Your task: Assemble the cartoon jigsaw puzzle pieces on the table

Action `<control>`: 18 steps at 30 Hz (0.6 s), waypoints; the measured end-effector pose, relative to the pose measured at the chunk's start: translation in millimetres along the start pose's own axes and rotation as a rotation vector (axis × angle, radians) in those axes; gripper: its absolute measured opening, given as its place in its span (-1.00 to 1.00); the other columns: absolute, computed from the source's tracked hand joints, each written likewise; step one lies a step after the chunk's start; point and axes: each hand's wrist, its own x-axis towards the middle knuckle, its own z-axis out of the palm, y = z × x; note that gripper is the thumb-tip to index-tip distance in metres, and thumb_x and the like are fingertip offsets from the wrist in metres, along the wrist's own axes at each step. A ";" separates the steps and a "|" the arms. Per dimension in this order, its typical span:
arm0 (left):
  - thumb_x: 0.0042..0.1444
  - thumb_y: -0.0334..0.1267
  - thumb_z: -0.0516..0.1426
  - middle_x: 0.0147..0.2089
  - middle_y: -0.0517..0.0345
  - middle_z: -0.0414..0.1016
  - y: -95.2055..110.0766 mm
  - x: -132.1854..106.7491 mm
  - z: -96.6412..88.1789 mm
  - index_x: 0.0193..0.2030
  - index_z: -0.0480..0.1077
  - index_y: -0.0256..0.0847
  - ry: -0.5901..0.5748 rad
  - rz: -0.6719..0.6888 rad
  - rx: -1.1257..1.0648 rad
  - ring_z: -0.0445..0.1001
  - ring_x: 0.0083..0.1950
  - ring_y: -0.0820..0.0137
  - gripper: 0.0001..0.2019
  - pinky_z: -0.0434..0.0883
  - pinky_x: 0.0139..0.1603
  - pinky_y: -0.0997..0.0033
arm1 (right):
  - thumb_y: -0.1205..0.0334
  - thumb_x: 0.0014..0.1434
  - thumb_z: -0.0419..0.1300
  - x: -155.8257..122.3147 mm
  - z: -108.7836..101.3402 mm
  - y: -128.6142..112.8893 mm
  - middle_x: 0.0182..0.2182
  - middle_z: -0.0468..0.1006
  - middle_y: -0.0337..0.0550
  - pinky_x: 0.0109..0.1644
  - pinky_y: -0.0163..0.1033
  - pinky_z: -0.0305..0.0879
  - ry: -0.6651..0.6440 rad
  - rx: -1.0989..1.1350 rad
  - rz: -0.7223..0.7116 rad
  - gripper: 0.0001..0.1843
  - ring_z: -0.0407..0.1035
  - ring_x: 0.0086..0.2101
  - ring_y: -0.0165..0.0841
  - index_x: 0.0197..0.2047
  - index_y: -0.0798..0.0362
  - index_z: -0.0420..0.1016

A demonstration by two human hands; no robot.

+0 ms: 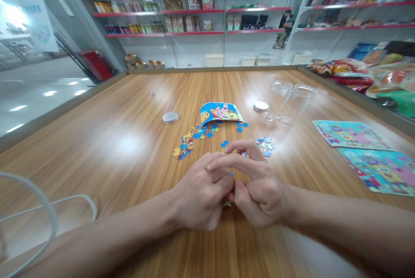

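Observation:
My left hand [205, 191] and my right hand [259, 187] meet at the middle of the table, fingers curled and thumbs close together. The right index finger lies across the back of the left fingers. Small blue and coloured bits of jigsaw puzzle [227, 205] show between and below the hands; I cannot tell whether they are held, since the fingertips are hidden. Beyond, loose jigsaw pieces [188, 142] lie in a curved heap. Pale blue pieces [266, 145] lie past the right hand, and a single blue piece [224, 144] sits between. A curled cartoon picture sheet [221, 113] stands behind them.
Two clear jars [303, 96] stand at the back right beside a silver lid [261, 106]; another lid [170, 117] lies left. Two flat cartoon sheets [353, 134] lie on the right. A white cable [48, 200] loops at left. Bagged goods [366, 70] and shelves [194, 11] surround the table.

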 end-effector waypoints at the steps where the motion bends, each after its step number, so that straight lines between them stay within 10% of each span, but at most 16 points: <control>1: 0.03 -0.41 0.03 -0.48 0.08 0.36 0.3 0.1 0.8 -0.46 0.27 -0.20 0.012 0.011 -0.013 0.31 -0.34 0.28 -0.91 0.33 -0.30 0.21 | 0.52 0.04 0.07 0.2 0.0 -0.7 -0.15 0.58 -0.07 0.11 0.12 0.37 -0.005 0.000 -0.002 -0.72 0.34 0.01 -0.15 -0.61 0.05 0.36; 18: 0.35 -0.31 -0.01 -0.50 0.18 0.32 -32.2 -15.8 -10.2 -0.40 0.25 -0.22 0.063 -0.095 -0.106 0.16 -0.41 0.39 -0.75 0.23 -0.23 0.17 | 0.47 0.24 0.16 -7.6 7.8 29.1 0.19 0.43 0.02 0.17 0.12 0.33 -0.131 -0.144 0.003 -0.80 0.21 0.14 -0.10 -0.19 0.06 0.60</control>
